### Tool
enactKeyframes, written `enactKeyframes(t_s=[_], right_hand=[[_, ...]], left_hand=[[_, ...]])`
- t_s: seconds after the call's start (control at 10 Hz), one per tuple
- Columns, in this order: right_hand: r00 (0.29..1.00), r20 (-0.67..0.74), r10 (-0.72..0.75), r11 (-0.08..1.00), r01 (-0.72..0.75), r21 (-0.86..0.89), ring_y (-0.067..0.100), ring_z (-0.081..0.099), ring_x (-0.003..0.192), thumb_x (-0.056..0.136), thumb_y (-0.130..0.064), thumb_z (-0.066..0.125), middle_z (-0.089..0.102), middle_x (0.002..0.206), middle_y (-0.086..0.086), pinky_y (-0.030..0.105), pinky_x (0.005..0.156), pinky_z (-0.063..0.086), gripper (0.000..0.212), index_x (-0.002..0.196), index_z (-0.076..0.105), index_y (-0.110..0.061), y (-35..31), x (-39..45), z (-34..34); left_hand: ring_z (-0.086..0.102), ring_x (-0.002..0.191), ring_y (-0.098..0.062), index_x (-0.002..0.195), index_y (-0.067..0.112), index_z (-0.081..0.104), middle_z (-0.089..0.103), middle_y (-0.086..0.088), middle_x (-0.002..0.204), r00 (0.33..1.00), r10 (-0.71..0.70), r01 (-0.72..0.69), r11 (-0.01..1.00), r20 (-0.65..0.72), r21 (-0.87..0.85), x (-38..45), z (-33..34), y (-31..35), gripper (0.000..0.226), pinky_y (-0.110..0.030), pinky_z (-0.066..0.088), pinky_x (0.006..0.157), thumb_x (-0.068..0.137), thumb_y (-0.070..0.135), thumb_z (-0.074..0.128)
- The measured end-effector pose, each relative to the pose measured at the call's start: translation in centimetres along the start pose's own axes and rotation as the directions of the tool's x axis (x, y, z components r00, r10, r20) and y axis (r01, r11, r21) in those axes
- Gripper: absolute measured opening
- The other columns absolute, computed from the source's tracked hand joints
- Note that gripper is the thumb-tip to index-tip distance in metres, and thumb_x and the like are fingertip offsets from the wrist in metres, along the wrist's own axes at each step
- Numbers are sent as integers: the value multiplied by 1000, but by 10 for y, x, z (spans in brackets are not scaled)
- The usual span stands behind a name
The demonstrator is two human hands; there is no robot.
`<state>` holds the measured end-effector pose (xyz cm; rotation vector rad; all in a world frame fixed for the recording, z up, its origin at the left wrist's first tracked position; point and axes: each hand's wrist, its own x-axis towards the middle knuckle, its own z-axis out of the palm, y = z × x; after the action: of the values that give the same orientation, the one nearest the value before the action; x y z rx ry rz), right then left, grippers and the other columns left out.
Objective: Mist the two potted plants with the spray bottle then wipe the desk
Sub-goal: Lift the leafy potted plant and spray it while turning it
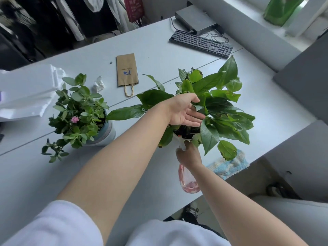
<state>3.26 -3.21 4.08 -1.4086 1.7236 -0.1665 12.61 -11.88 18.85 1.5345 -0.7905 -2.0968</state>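
Gripping the neck of the spray bottle (188,180), my right hand (189,155) curls round its white head, one finger up on the nozzle; the rounded, clear pink body hangs below the fist with a little liquid pooled at the bottom. Just right of that grip lies a fluffy blue-and-cream cloth (229,166) at the edge of the smooth pale desk (159,55). Directly beyond the nozzle stands the broad-leaved plant (218,107), glossy heart-shaped leaves spreading wide over its dark soil. My left hand (184,110) is loose and flat, fingers straight, pushing into those leaves and holding nothing. Well left of the bottle sits the small-leaved plant (79,110) with one pink bloom, in a pale round pot. Farther off lie crumpled white tissue (98,84), a flat kraft paper bag (126,71) with twisted handles, and a black keyboard (201,43).
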Motion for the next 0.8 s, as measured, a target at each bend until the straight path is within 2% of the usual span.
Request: enactKeyframes(t_s=[0.1,0.2,0.4,0.5,0.8], right_hand=[[1000,-23,-8,1000,8,0,28,51,88,88,-22,49,54,96,7,41,82,47,28,111,57,-8,2,2,-1],[999,-49,-4,1000,4,-4,30,52,85,88,-20,49,55,91,6,39,78,45,15,98,56,-11,3,4,-3],[998,-56,-14,1000,15,4,28,52,78,90,-19,48,54,82,3,35,70,41,5,90,51,-15,8,4,-5],[998,-61,-20,1000,19,-16,29,51,76,90,-17,48,48,75,0,34,69,39,4,89,49,-14,11,3,-6],[995,-96,37,999,-40,-32,32,53,75,87,-17,46,51,74,2,33,68,38,5,88,51,-15,18,5,-5]], left_hand=[[64,107,-37,146,-2,21,64,-24,118,1000,-4,4,1000,6,3,1,0,0,62,-40,57,82,96,26,43],[64,107,-38,145,-3,22,64,-25,118,1000,-4,4,1000,2,-5,1,1,0,61,-40,57,83,96,26,43],[63,108,-39,144,-3,24,64,-25,119,1000,-7,7,1000,2,-8,2,-1,-2,59,-41,57,85,96,26,43],[63,108,-39,144,-3,24,64,-24,120,1000,-5,5,1000,3,-9,2,-2,-2,59,-42,56,85,97,26,43],[64,106,-38,144,-2,26,65,-23,118,1000,-8,8,1000,-4,-18,3,-1,-3,58,-41,58,82,97,27,44]])
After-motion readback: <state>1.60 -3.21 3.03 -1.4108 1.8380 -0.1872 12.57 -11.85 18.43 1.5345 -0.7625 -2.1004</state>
